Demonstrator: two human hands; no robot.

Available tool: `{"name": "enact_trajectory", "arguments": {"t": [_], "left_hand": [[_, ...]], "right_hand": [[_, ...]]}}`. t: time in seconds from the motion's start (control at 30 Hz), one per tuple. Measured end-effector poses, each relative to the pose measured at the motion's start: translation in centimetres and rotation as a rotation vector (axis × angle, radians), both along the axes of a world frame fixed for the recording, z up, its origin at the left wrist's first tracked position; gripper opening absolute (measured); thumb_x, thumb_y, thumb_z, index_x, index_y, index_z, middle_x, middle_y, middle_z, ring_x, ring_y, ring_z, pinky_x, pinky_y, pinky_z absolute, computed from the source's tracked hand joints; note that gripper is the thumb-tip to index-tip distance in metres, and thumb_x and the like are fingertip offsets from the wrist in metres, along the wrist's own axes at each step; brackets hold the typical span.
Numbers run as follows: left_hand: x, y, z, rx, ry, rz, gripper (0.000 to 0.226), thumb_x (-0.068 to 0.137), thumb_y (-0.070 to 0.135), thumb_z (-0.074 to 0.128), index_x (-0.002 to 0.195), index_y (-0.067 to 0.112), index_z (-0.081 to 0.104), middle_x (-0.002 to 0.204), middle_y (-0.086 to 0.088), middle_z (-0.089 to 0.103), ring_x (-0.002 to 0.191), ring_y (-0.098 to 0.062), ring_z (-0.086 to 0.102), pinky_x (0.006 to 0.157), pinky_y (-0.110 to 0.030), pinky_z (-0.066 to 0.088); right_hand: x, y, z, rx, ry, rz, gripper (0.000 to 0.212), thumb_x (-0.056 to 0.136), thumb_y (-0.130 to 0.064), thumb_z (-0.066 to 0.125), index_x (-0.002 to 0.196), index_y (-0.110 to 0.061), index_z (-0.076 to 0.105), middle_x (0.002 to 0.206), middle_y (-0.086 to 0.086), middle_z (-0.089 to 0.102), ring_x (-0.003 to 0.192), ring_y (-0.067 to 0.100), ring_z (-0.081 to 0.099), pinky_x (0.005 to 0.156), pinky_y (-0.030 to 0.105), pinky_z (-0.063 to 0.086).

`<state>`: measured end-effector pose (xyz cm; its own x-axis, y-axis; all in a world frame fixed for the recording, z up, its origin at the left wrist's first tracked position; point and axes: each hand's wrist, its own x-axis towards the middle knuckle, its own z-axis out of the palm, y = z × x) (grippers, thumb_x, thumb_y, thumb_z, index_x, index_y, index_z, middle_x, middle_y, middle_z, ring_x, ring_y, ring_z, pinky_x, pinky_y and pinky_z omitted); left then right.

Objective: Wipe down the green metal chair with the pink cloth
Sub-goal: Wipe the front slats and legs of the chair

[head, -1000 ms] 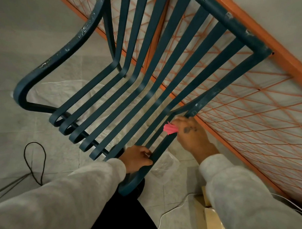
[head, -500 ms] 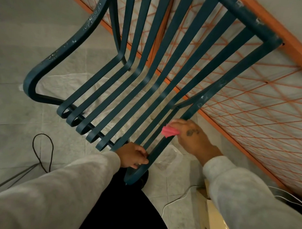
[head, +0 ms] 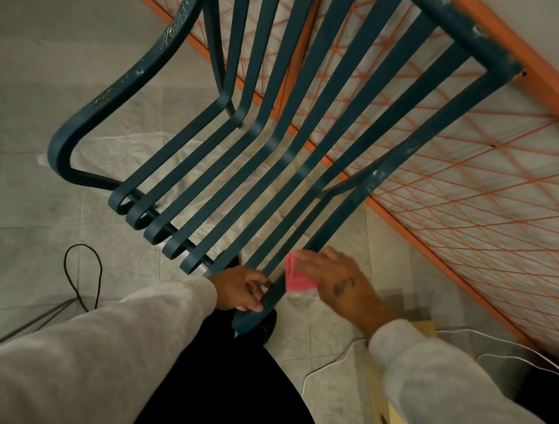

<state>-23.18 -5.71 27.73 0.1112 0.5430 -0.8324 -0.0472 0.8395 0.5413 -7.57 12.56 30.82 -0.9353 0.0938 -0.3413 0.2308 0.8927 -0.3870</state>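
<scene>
On the diagonal chair rail (head: 376, 183) (lower-left to upper-right), pink cloth (head: 296, 277) in right fingers (head: 314, 262), left fingers (head: 253, 284) around rail.

- Pale grey tiled floor (head: 34, 203) — mottled, with thin grout lines.
- Crumpled white translucent plastic sheet (head: 115, 152), spread flat on the tiles at upper left.
- Thin black cable (head: 79, 274), lying in a loop at the left.
- Thin white cable (head: 326, 365) curving over the tiles at lower right — just beside a tan cardboard box (head: 382, 415).

L sleeve (head: 92, 364): lt grey fleece | R sleeve (head: 456, 386): same | trousers (head: 227, 387): blk | R hand (head: 342, 283): dark tattoo on back
</scene>
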Motion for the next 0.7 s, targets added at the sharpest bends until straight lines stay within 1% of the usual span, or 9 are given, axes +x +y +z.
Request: {"name": "enact_trajectory", "arguments": {"t": [0.1,0.17,0.2,0.27,0.33,0.43,0.5,0.57,0.7], "left_hand": [[0.0,-0.1,-0.3,-0.017,-0.022,0.044,0.047,0.078,0.007,0.074,0.116,0.027,0.056,0.103,0.003,0.064,0.106,-0.022,0.064,0.096,-0.038,0.053],[0.1,-0.2,-0.4,-0.022,-0.044,0.05,0.047,0.078,0.006,0.074,0.117,0.027,0.056,0.104,0.001,0.064,0.106,-0.022,0.063,0.095,-0.037,0.053],[0.1,-0.2,-0.4,-0.017,-0.045,0.045,0.047,0.078,0.006,0.074,0.117,0.026,0.056,0.105,0.0,0.064,0.105,-0.021,0.064,0.094,-0.035,0.054],[0.1,-0.2,-0.4,-0.005,-0.029,0.038,0.049,0.077,0.005,0.074,0.12,0.023,0.058,0.106,-0.003,0.065,0.103,-0.021,0.065,0.091,-0.032,0.055],[0.1,-0.2,-0.3,0.004,-0.003,0.03,0.053,0.076,0.006,0.075,0.124,0.019,0.058,0.109,-0.008,0.066,0.102,-0.022,0.066,0.091,-0.034,0.056],[0.1,0.2,-0.1,0.057,0.094,-0.085,0.049,0.076,0.013,0.076,0.121,0.019,0.058,0.11,-0.005,0.067,0.102,-0.022,0.065,0.096,-0.039,0.052],[0.1,0.6,0.2,0.08,0.152,-0.17,0.049,0.077,0.017,0.074,0.123,0.019,0.056,0.115,-0.003,0.065,0.105,-0.019,0.064,0.1,-0.038,0.049],[0.1,1.2,0.5,0.081,0.168,-0.195,0.052,0.079,0.019,0.073,0.127,0.019,0.052,0.12,-0.003,0.064,0.107,-0.019,0.062,0.101,-0.037,0.047],[0.1,2.2,0.7,0.095,0.234,-0.2,0.054,0.081,0.025,0.072,0.13,0.022,0.051,0.119,0.0,0.063,0.107,-0.018,0.061,0.102,-0.037,0.046]], "right_hand": [[-1.0,1.6,0.0,0.039,0.074,-0.199,0.066,0.07,0.011,0.071,0.127,-0.022,0.062,0.135,-0.001,0.06,0.098,0.026,0.061,0.079,0.043,0.056],[-1.0,0.3,0.2,0.084,0.026,-0.133,0.06,0.077,0.002,0.068,0.13,-0.024,0.059,0.142,-0.003,0.053,0.116,0.025,0.056,0.095,0.038,0.048],[-0.5,-1.0,0.2,0.077,0.027,-0.063,0.06,0.074,-0.001,0.07,0.128,-0.025,0.059,0.141,-0.002,0.054,0.121,0.023,0.054,0.096,0.035,0.046],[1.1,-3.7,-0.2,-0.031,0.079,0.021,0.065,0.062,0.002,0.078,0.119,-0.025,0.064,0.13,0.0,0.063,0.109,0.02,0.063,0.085,0.032,0.053],[2.4,-5.3,-0.6,-0.154,0.084,0.043,0.074,0.06,0.002,0.083,0.122,-0.027,0.057,0.13,-0.001,0.063,0.095,0.02,0.067,0.077,0.03,0.056],[2.4,-4.5,-0.1,-0.158,0.068,0.045,0.073,0.055,0.003,0.086,0.119,-0.026,0.066,0.129,-0.005,0.064,0.087,0.022,0.065,0.073,0.033,0.056],[1.4,-2.9,0.5,-0.088,0.021,0.043,0.074,0.058,0.006,0.083,0.123,-0.026,0.065,0.132,-0.006,0.062,0.09,0.024,0.063,0.075,0.035,0.055],[0.8,-0.9,0.4,-0.009,0.045,-0.018,0.075,0.067,0.008,0.077,0.131,-0.026,0.06,0.137,-0.007,0.058,0.096,0.026,0.06,0.08,0.04,0.057],[0.6,1.9,0.0,-0.017,0.194,-0.305,0.067,0.058,0.015,0.081,0.116,-0.016,0.07,0.127,0.0,0.066,0.088,0.029,0.064,0.068,0.041,0.059]]}}
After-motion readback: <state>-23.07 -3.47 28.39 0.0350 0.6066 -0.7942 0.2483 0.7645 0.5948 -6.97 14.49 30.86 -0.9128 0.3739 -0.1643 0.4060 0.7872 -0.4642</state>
